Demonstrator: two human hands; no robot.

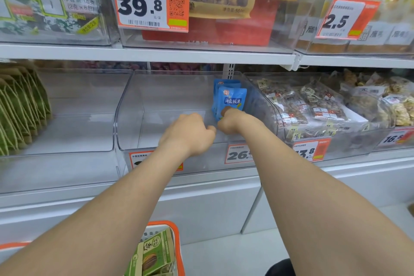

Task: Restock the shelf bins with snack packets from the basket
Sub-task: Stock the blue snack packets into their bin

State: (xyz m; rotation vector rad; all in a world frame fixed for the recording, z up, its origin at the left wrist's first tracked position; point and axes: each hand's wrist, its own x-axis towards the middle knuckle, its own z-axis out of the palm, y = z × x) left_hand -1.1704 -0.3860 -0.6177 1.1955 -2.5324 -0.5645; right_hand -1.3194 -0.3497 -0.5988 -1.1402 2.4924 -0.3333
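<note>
Shelf bin (134,105), clear and nearly bare, has both arms reaching into it, above a basket (177,237) (orange-rimmed) holding a green packet (154,255). Inside, the left hand (190,134) is curled into a loose fist beside the right hand (233,122), whose fingers pinch the bottom of upright blue packets (230,98) at the bin's right wall.

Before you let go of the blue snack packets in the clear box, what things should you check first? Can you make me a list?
1. Blue packets are inside the clear bin: ok, they stand upright at its right end.
2. Right hand is holding them: ok, it grips their lower edge.
3. Left hand is free to help: cannot tell, it is curled in a fist beside the right hand.
4. Packets lean on the bin wall so they won't tip: cannot tell.
5. Room for more: ok, the rest of the bin looks bare.
6. More stock in the basket: ok for green boxes; more blue ones, cannot tell.
</note>
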